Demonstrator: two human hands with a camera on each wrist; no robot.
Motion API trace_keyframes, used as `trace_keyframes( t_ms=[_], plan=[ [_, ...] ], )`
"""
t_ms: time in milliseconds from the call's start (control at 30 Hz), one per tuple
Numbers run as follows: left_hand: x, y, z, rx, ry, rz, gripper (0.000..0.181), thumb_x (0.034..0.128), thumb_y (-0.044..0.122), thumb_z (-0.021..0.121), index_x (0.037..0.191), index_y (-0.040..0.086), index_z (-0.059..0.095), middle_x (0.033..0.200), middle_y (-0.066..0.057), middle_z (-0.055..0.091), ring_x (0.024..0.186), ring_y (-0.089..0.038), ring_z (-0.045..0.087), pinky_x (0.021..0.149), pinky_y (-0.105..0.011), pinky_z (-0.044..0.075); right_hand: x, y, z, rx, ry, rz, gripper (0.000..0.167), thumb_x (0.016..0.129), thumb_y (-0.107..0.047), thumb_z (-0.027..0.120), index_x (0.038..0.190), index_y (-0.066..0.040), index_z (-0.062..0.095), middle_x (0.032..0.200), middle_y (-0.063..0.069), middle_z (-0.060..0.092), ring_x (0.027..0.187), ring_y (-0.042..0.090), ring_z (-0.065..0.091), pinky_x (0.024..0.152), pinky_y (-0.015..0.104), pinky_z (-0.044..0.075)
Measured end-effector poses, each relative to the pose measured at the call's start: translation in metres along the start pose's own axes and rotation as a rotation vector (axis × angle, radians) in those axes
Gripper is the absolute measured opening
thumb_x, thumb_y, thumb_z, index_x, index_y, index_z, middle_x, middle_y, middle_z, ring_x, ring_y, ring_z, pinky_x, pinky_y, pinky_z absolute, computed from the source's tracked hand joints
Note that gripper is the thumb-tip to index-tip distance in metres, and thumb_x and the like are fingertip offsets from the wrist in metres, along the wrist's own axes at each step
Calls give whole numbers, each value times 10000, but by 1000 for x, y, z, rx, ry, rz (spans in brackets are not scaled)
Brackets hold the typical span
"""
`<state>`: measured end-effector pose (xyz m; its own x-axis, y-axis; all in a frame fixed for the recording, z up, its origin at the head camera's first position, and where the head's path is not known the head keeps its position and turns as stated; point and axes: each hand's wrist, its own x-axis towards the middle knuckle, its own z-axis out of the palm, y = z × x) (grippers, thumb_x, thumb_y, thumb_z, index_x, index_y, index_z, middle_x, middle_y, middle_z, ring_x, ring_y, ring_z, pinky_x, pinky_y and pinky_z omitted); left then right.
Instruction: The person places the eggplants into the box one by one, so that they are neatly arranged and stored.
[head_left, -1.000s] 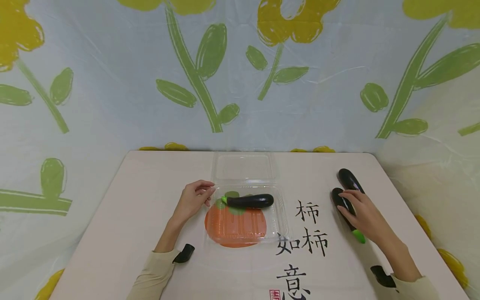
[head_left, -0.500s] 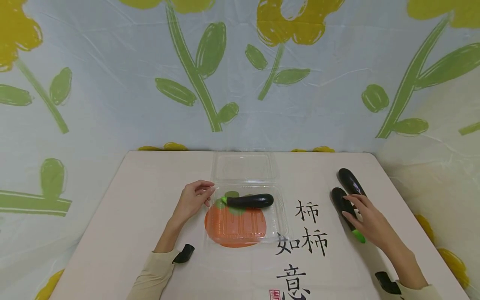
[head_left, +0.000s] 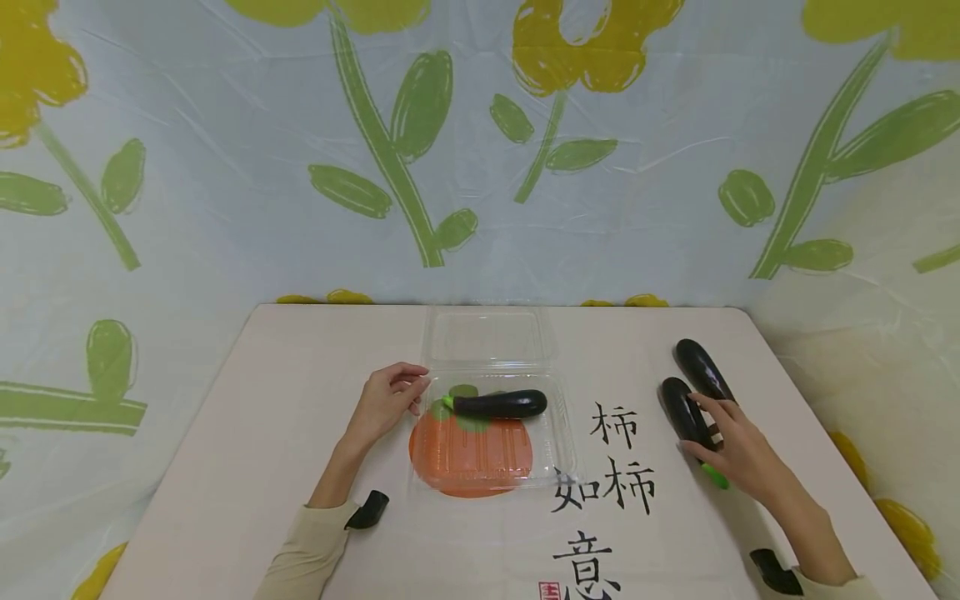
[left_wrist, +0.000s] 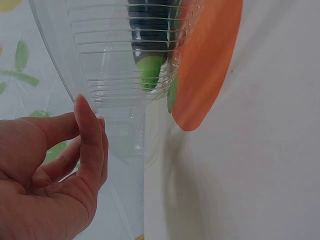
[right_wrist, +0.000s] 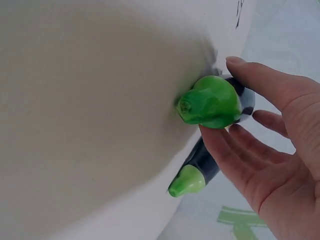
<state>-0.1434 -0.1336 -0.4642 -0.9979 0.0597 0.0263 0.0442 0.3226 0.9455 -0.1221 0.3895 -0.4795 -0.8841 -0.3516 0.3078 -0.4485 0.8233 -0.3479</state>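
My left hand (head_left: 386, 404) pinches the left rim of a clear plastic container (head_left: 551, 450), whose lid (head_left: 487, 335) lies folded back behind it. Inside the container lies a dark eggplant (head_left: 501, 404), its green stem toward that hand; the stem (left_wrist: 149, 75) also shows in the left wrist view. On the right, my right hand (head_left: 742, 450) has its thumb and fingers round the nearer eggplant (head_left: 682, 410), which rests on the table. In the right wrist view its green cap (right_wrist: 212, 102) sits between thumb and fingers. Another eggplant (head_left: 701, 367) lies just behind, partly hidden by the hand.
The pale table (head_left: 330, 333) carries a printed orange persimmon (head_left: 472, 458) under the container and black characters (head_left: 622, 483) to its right. A flower-patterned cloth (head_left: 600, 233) hangs behind the table.
My right thumb and fingers have shifted slightly along the nearer eggplant toward its green end, and the wrist has moved a little right. The left hand and the container have stayed put.
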Motion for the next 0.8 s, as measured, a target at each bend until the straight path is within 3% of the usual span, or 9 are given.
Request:
trace_keyframes(
  t_ms=[167,300,500,667,800],
  plan=[
    [3,-6,0,2,6,-18,268,1001,39,662,1219,-117,647,1033,-316,663,653,-237,617,640,-386,615,-3,0,-2,10,-27,22,816,751,-58,901,1423,48,451,1081,283,589,744,273,655,548,305,533],
    [4,-10,-1,-10,3,-9,275,997,81,685,1217,-82,664,1031,-274,678,655,-200,617,633,-352,613,-4,-2,-4,21,-68,103,754,780,-102,895,1377,87,475,971,215,641,753,274,658,564,322,536],
    [6,-10,-4,-28,-7,9,281,999,104,688,1210,-80,664,1022,-252,677,644,-189,620,625,-334,610,-7,-3,-5,28,-95,152,717,820,-169,878,1358,105,491,944,197,672,743,265,664,555,309,530],
    [8,-10,-6,-13,-7,8,274,1003,106,683,1207,-75,665,1024,-255,676,636,-185,618,632,-328,611,-7,-4,-4,30,-59,86,571,925,-111,771,1376,90,484,984,183,683,737,236,669,569,307,545],
    [9,-10,-6,-10,-13,5,265,1005,95,677,1207,-76,663,1027,-262,674,632,-183,619,638,-333,613,-3,-3,-2,-10,13,-61,496,888,103,709,1342,82,510,1047,191,639,723,148,605,566,275,525]
  ],
)
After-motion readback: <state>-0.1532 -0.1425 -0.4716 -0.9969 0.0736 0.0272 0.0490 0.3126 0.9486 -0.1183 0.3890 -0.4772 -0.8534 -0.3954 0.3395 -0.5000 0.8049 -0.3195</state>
